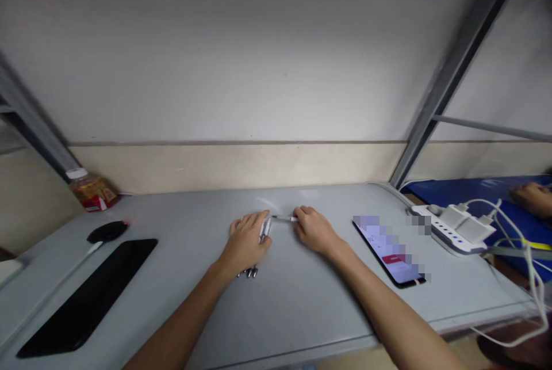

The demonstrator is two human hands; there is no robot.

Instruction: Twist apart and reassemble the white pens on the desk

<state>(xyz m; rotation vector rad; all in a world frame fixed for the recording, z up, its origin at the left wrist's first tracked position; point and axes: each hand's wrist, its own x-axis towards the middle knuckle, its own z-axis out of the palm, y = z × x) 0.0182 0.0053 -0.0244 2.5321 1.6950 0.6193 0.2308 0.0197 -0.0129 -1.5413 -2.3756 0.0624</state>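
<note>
My left hand (246, 241) rests on the grey table (302, 301), fingers closed around a bundle of white pens (264, 231); their dark tips stick out below the palm. My right hand (314, 228) sits just to the right and pinches a single thin white pen (284, 218) that lies level between the two hands, its dark tip pointing left toward the bundle.
A phone (390, 250) with a lit screen lies to the right. A white power strip (452, 226) with chargers and cables sits at the right edge. A black pad (86, 295), a black mouse (107, 231) and a bottle (90, 190) are on the left. Another person's hand (532, 197) rests on a blue surface far right.
</note>
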